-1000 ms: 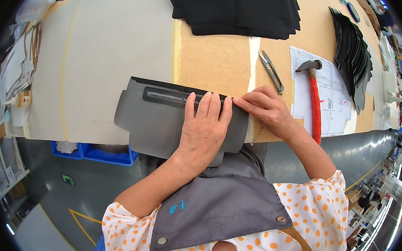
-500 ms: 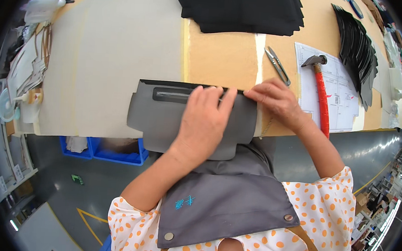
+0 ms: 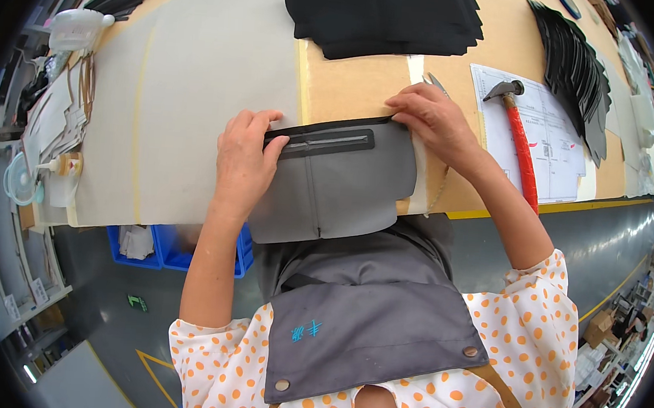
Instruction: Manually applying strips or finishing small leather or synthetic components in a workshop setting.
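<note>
A grey fabric panel [image 3: 343, 194] with a black top edge and a black-framed zipper slot [image 3: 331, 142] hangs over the table's near edge, tilted up toward its right side. My left hand [image 3: 245, 153] is closed on its upper left corner, thumb in front near the slot's left end. At the upper right corner, my right hand [image 3: 435, 124] pinches the black edge between thumb and fingers. Thread snips [image 3: 437, 83] lie just beyond my right hand, partly hidden by it.
A hammer [image 3: 524, 149] with a red handle rests on a printed sheet [image 3: 561, 160] to the right. Stacks of black pieces [image 3: 386, 15] lie at the far side, with more dark pieces [image 3: 571, 73] at far right. Blue bins [image 3: 159, 247] stand below the table; a glue bottle [image 3: 64, 167] is at left.
My left hand has moved from the middle of the panel to its upper left corner. The panel has shifted and tilted, its right end higher. My right hand has moved slightly up and left.
</note>
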Tool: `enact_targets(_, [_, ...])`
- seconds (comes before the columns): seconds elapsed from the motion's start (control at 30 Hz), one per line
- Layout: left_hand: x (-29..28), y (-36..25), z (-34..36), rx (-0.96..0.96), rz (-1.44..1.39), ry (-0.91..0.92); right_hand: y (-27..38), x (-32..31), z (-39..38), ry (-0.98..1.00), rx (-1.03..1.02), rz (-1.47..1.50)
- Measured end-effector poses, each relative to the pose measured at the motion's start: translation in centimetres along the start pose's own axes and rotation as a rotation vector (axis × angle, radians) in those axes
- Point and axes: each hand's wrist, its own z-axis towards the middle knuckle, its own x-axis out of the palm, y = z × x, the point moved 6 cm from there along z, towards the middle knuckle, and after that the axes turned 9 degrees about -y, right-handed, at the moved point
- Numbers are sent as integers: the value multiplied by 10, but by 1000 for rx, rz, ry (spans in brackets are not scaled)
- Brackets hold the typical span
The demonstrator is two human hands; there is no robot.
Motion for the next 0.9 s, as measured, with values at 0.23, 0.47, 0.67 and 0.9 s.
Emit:
enact_targets(0.23, [1, 5, 1, 34, 33, -12, 5, 16, 9, 58, -112, -67])
enact_targets(0.47, [-7, 21, -5, -323, -187, 225, 52, 6, 2, -53, -153, -120])
enact_targets(0.67, [0, 20, -28, -710, -791, 435, 80, 43, -18, 127, -208, 51])
enact_targets(0.9, [17, 22, -19, -613, -718, 377, 87, 71, -25, 85, -276, 35])
